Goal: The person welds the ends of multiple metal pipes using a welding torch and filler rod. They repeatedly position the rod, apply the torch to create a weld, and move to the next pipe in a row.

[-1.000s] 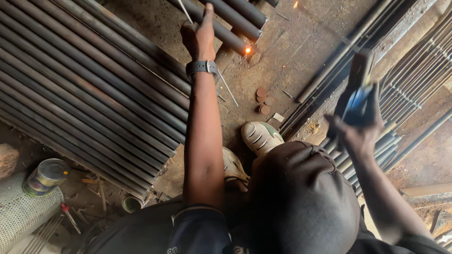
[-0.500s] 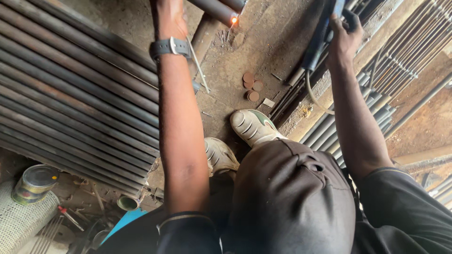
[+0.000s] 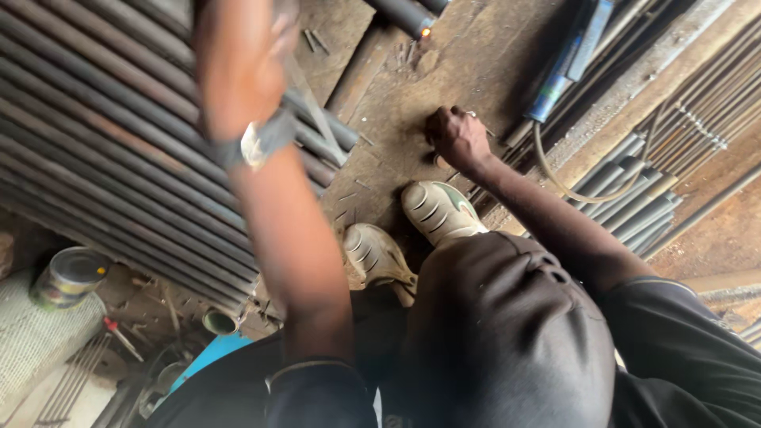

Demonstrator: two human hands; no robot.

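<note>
The left hand (image 3: pixel 238 59) hung blurred above the pipes (image 3: pixel 103 150), left of the shoe (image 3: pixel 440 210); whether its grip was spread I could not tell. The right hand (image 3: pixel 456 139), nearer the floor (image 3: pixel 476 55), curled just above the shoe; what it pinched stayed hidden. The pipes' long axis ran upper-left to lower-right.

Dark short sleeves and dark trousers; a grey-faced wristwatch (image 3: pixel 255 144) on a black strap — and pale, ridged shoes (image 3: pixel 440 212), scuffed.

Dull rusty metal pipes (image 3: pixel 95 150), rough dusty concrete floor (image 3: pixel 476 71), glossy tin can (image 3: pixel 70 276)
</note>
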